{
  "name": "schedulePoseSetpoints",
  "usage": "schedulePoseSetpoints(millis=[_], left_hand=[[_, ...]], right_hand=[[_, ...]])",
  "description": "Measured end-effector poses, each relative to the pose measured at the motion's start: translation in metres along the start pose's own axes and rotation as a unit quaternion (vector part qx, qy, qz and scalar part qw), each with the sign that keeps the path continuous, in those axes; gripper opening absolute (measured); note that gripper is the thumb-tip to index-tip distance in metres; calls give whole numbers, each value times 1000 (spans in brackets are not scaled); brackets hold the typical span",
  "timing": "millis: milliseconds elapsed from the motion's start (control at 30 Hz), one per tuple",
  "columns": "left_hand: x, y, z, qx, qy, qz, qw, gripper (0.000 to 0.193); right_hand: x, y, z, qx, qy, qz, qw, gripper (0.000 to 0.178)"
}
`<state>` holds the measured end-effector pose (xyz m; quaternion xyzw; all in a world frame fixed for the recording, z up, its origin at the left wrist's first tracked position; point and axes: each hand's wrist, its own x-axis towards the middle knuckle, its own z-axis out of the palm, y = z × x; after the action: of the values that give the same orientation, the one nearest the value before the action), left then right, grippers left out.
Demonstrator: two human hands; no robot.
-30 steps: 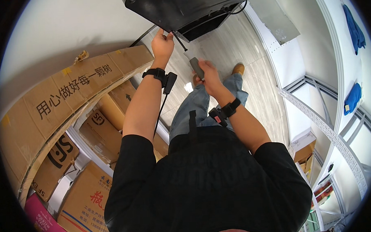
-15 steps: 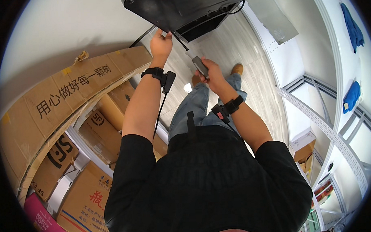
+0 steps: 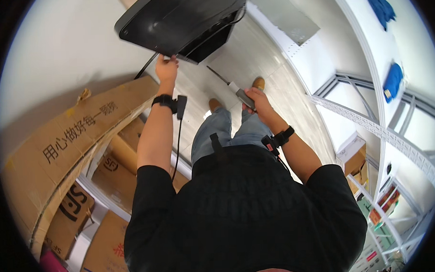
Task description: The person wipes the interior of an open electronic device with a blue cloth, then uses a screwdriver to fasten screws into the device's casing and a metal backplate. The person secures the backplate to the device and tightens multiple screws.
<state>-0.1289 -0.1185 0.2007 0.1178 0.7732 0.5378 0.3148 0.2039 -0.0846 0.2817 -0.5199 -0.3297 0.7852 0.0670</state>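
A large black appliance point(image 3: 185, 22) with a smooth, rounded casing stands at the top of the view; its kind cannot be made out. My left hand point(image 3: 167, 69) is at its lower edge, thumb and fingertips closed on the rim. What the fingertips cover is hidden. In my right hand point(image 3: 256, 99) is a screwdriver point(image 3: 238, 91) with a grey handle, a pale collar and a long dark shaft. Its tip points up and left toward the appliance, apart from it. Both wrists wear black straps with small boxes.
A cardboard sheet point(image 3: 78, 124) edges a rack of cartons point(image 3: 109, 247) at left. White metal shelving point(image 3: 370, 118) runs along the right, with a blue cloth item point(image 3: 393, 83) hanging there. A cable point(image 3: 145, 65) trails behind the appliance. A pale plank floor point(image 3: 277, 62) lies beneath my feet.
The screwdriver has drawn back from the appliance's edge, down and to the right. My left hand stays at that edge. The whole view has shifted, so the appliance appears farther left.
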Motion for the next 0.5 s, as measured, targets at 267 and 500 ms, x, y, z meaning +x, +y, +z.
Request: schedulePoseSetpoints(millis=[267,500], left_hand=[[-59,10,12,37,-147,-109,982,35],[-176,158,169,-72,-515,-68,852,41]], right_hand=[[-59,-58,-40,24,38,-97,994,25],[-97,-97,-92,36,95,-258,961,18]])
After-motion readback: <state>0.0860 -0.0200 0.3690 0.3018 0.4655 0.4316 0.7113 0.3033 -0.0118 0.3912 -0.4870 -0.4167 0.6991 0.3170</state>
